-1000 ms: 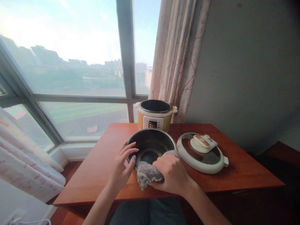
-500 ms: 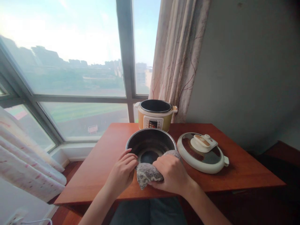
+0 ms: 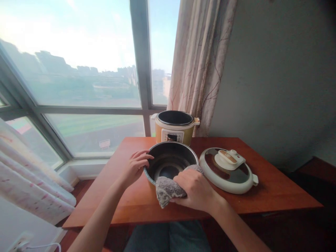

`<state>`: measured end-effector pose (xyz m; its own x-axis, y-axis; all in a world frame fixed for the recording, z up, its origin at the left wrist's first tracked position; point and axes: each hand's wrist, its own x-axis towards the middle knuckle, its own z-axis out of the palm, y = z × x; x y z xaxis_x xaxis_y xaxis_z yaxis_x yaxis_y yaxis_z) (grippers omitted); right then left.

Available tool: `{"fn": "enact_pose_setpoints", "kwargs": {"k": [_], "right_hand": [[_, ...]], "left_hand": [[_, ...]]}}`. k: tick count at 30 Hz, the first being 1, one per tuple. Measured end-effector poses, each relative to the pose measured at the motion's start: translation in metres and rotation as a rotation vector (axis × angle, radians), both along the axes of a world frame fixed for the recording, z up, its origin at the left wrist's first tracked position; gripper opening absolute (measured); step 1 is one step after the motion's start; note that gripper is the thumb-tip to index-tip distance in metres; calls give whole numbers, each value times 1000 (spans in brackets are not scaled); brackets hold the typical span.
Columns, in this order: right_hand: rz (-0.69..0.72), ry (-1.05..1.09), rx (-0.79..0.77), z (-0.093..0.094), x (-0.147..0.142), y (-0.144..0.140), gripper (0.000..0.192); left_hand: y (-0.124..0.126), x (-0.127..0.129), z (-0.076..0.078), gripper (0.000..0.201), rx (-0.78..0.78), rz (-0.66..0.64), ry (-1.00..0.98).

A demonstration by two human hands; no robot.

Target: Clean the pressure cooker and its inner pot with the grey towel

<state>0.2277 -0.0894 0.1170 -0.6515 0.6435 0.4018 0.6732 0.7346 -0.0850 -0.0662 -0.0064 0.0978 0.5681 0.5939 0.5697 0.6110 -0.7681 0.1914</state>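
A dark-lined inner pot [image 3: 168, 154] sits tilted toward me on the wooden table, its metal rim facing up. At its left side, my left hand [image 3: 136, 166] hooks its fingers over the rim; the thumb is hidden. My right hand [image 3: 195, 189] is closed around a grey patterned cloth [image 3: 169, 190], folded over the pot's near right rim. Part of the cloth goes inside the pot, and one corner hangs outside.
Behind the pot stands a gold and white electric pressure cooker [image 3: 174, 131] without its lid. That lid [image 3: 227, 171] lies to the right on the table [image 3: 94, 196]. Windows, a curtain [image 3: 199, 70] and a grey wall [image 3: 273, 84] surround the far side.
My left hand has shifted from the pot's front-left rim up and back along its left side. The pot, cloth and right hand have moved slightly to the right.
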Motion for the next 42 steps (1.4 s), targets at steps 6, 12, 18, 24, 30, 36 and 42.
{"fn": "enact_pose_setpoints", "kwargs": {"k": [6,12,18,24,30,36,42], "right_hand": [[-46,11,-2,0,-2,-3,41],[-70,36,22,-6,-5,-2,41],[-71,56,29,-9,-6,-2,40],[-72,70,21,-9,-4,-3,40],[-61,30,10,-6,-5,-4,43],[-65,-20,-22,0,-5,-5,42],[-73,-36,-38,3,0,-6,40]], "left_hand": [[-1,9,-9,33,-27,23,-132],[-41,25,-7,49,78,214,-58],[-97,66,1,43,34,245,-66],[-92,72,-3,37,17,217,-119],[-79,51,-8,34,32,91,-71],[-59,30,-14,25,54,95,25],[-29,14,-1,27,47,184,104]]}}
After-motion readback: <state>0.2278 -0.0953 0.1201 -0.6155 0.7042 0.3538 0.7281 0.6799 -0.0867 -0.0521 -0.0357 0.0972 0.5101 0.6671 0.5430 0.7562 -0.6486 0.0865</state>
